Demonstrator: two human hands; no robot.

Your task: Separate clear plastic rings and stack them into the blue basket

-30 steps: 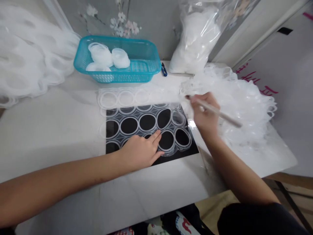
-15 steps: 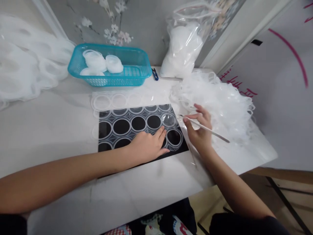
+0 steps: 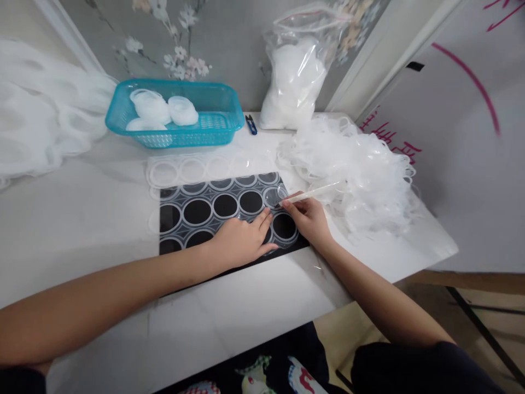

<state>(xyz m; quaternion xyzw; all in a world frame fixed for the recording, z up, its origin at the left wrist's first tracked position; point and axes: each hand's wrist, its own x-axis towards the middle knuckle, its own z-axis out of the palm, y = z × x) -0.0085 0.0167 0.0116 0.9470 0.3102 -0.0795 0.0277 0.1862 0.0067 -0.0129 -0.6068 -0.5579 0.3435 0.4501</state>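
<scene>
A clear sheet with rows of white-edged ovals lies over a black mat. My left hand rests on the sheet near its right end, fingers stretched out and pressing flat. In my right hand is a slim white stick-like tool, held like a pen. The tip of the tool meets the edge of an oval disc in the upper right of the sheet, just beyond my left fingertips. That oval looks clear and shiny, while the ones beside it show plain black.
A blue plastic basket holds several stacks of white ovals. Small blue snips lie beside it. A zip bag of white pieces stands at the back. Loose white rings are heaped at right, and large perforated sheets at left.
My right hand has moved left from beside the mat, bringing the tool's tip onto the oval. My left hand stays on the sheet. The view has shifted slightly.
</scene>
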